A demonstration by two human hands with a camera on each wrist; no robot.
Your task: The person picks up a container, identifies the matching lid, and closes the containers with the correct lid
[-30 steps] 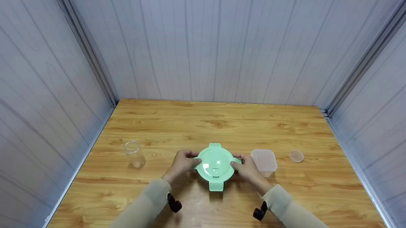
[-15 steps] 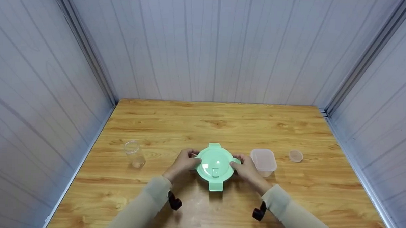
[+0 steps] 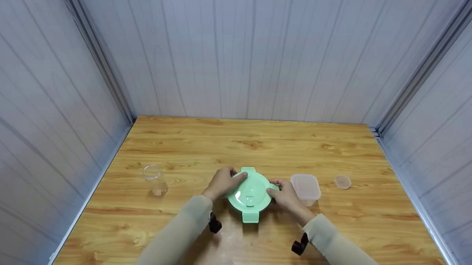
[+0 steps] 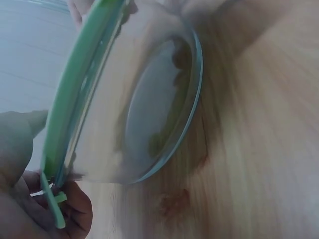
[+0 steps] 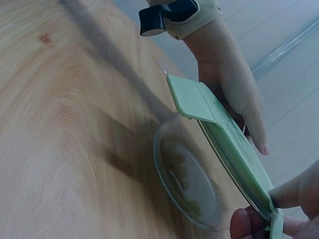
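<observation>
A round glass food container with a mint green clip lid (image 3: pixel 253 190) stands on the wooden table between both hands. In the left wrist view its clear glass bowl (image 4: pixel 192 107) shows below the lid. My left hand (image 3: pixel 224 183) holds the container's far left side, thumb lying across the lid and fingers curled at the edge. Beside those fingers a green side clip (image 4: pixel 54 206) sticks outward from the rim. My right hand (image 3: pixel 288 197) grips the right side tab, thumb on top and fingers underneath. The near clip (image 5: pixel 192 97) also juts out from the rim.
An upright clear glass jar (image 3: pixel 155 180) stands to the left. Just right of my right hand is a square translucent plastic box (image 3: pixel 305 188) with its lid on, and beyond it a small round clear tub (image 3: pixel 343 182). Pale panel walls border the table.
My left hand has shifted forward and right along the lid's edge, its thumb now farther over the top. My right hand and the container have stayed in place.
</observation>
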